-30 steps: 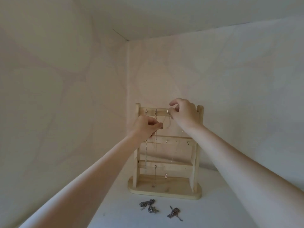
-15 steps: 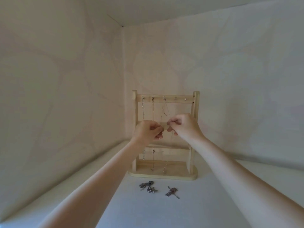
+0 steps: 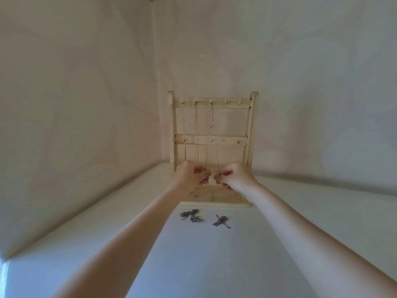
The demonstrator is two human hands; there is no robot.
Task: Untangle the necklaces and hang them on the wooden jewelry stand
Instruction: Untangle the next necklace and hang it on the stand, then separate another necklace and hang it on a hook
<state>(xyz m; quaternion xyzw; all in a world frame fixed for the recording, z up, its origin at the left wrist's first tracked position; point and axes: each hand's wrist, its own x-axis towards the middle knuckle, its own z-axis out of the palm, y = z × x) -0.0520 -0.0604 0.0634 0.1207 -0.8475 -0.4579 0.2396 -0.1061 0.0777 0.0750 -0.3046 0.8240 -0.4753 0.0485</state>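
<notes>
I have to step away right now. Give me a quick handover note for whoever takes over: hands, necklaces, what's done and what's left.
Left hand and right hand: both in front of the lower part of the wooden jewelry stand, fingers curled, apparently pinching the third necklace.
Done: three necklaces hang from the top-bar hooks: silver chain, thin chain, third necklace.
Free: two right-hand top hooks.
Left: two tangled clumps on the table, one left, one right; untangle and hang them.
</notes>
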